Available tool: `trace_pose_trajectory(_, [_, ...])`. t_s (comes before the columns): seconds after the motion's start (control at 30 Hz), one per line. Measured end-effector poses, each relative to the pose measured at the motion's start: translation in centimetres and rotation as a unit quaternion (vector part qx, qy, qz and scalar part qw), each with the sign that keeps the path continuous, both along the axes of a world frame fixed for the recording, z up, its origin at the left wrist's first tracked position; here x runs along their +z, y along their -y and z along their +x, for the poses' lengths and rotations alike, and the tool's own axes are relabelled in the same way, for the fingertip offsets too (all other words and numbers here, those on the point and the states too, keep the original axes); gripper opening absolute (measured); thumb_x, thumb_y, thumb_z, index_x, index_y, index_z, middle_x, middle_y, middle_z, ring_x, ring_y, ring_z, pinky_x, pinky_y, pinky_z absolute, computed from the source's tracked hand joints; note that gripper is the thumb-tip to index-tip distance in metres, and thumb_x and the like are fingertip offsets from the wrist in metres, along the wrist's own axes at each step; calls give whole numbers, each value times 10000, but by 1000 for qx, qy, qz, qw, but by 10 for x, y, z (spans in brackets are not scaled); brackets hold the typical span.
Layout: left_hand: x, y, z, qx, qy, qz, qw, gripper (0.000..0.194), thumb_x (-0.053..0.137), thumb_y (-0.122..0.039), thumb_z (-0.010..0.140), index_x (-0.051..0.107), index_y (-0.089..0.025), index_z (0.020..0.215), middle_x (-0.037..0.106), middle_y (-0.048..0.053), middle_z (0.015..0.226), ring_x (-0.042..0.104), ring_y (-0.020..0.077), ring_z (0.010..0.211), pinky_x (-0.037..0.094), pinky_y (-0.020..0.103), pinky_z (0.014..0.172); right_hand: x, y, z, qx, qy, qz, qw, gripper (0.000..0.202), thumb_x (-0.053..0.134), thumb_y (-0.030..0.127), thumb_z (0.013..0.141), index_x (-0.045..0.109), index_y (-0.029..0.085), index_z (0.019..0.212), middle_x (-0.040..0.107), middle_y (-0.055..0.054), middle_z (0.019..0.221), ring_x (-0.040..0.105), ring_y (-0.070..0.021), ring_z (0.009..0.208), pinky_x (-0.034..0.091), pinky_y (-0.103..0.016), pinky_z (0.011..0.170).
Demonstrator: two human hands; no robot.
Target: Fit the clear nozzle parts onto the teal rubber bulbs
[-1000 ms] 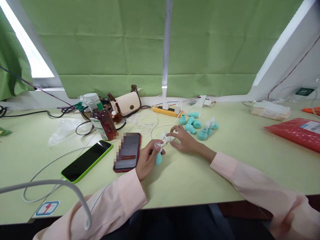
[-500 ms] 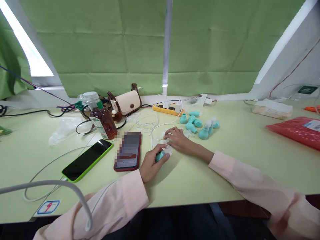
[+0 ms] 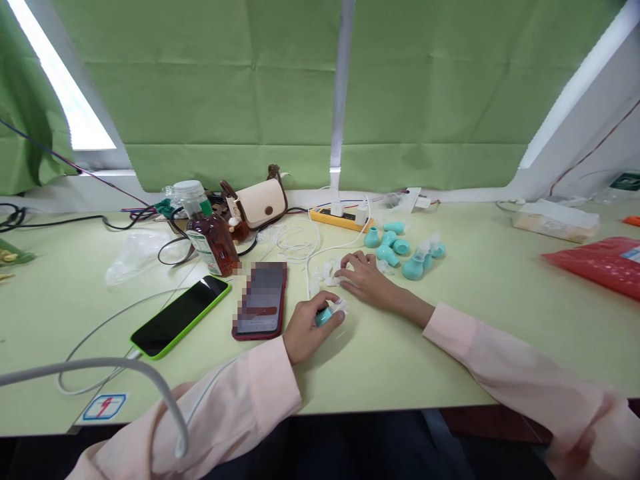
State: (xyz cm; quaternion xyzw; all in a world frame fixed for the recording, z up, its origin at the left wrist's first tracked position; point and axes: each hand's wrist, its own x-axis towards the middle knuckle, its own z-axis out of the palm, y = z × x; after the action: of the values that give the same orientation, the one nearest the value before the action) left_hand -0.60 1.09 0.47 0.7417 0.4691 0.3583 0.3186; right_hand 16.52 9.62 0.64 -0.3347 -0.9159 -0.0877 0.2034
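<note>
Near the middle of the table, my left hand [image 3: 311, 327] is wrapped round a small turquoise piece [image 3: 323, 317] with a clear, whitish part at its end. My right hand [image 3: 364, 279] is just beyond and to the right, its fingers bent and apart over small translucent white pieces [image 3: 329, 272]. Whether its fingertips touch one of them is too small to tell. Several turquoise bulb-shaped pieces [image 3: 387, 255] lie behind and to the right of my right hand. Some, like the one at the right [image 3: 413, 268], have whitish translucent parts on them.
Left of my hands lie a red-cased phone [image 3: 261, 301] and a green-cased phone [image 3: 181, 317]. Behind them stand a bottle [image 3: 214, 243] and a cream bag [image 3: 264, 203]. A yellow power strip [image 3: 324, 217] with white cables lies at the back; a red package [image 3: 595, 263] is at the right.
The whole view has shifted slightly, moving the table's contents a little to the right. My left hand still holds the turquoise piece; my right hand's fingers remain over the white pieces.
</note>
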Motion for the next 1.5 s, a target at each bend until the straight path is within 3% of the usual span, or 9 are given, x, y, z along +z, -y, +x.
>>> trace_pose_trajectory(0.2, [1,2,0,0,-9,12,1000,231,460,-364,755,498,-177,885,376,-59,551,326,80,502,272,188,491,-7,-3,0,37,-52,-34,997,153,421,224,797,541,154,731,576,-67,716,459,-199,795,273,-384,719])
trace_pose_trajectory(0.4, [3,3,2,35,9,35,999,241,491,-346,737,522,-166,893,478,-31,625,421,92,574,341,190,556,2,6,10,34,-204,-93,974,200,461,247,781,475,149,954,589,-78,831,535,-141,692,429,-312,628])
trace_pose_trajectory(0.47, [3,4,2,45,23,39,998,235,512,-339,724,547,-151,862,543,-8,687,475,104,625,368,194,601,11,17,14,63,-297,-214,928,196,522,264,748,501,162,914,600,-65,821,565,-141,687,469,-289,585])
trace_pose_trajectory(0.57, [5,5,3,43,27,33,998,220,523,-324,716,584,-131,802,600,18,728,520,121,657,390,200,634,19,34,17,101,-414,-422,800,166,648,214,631,576,163,771,621,-38,751,584,-144,636,501,-288,549])
trace_pose_trajectory(0.67, [7,8,2,24,4,29,999,231,518,-325,717,612,-123,779,603,20,662,513,119,589,390,203,574,19,45,16,92,-457,-482,742,197,697,147,551,620,166,732,634,-23,709,592,-147,656,517,-283,579])
trace_pose_trajectory(0.87, [10,11,1,-22,-7,54,998,233,509,-303,729,645,-119,771,609,32,622,514,118,554,376,209,533,22,47,19,78,-371,-521,765,186,712,136,507,670,177,683,651,-31,732,604,-144,670,522,-240,582])
trace_pose_trajectory(1.17, [8,10,0,-123,7,17,992,253,488,-306,745,658,-125,701,484,-5,479,374,80,437,271,204,406,45,62,26,172,-232,-361,887,174,636,184,637,672,205,806,650,-21,646,581,-116,554,462,-214,474])
trace_pose_trajectory(1.27, [8,11,0,-120,6,45,992,236,496,-289,741,660,-122,708,484,-4,473,375,79,430,276,206,412,40,61,25,166,-248,-400,867,138,660,168,603,681,195,736,653,-19,631,592,-128,561,480,-228,496])
trace_pose_trajectory(1.5, [4,16,-3,-69,-29,164,984,217,482,-256,755,624,-102,813,519,31,533,431,109,500,331,228,493,26,61,14,89,-406,-526,742,188,712,82,474,671,206,609,669,9,638,636,-181,676,521,-309,730])
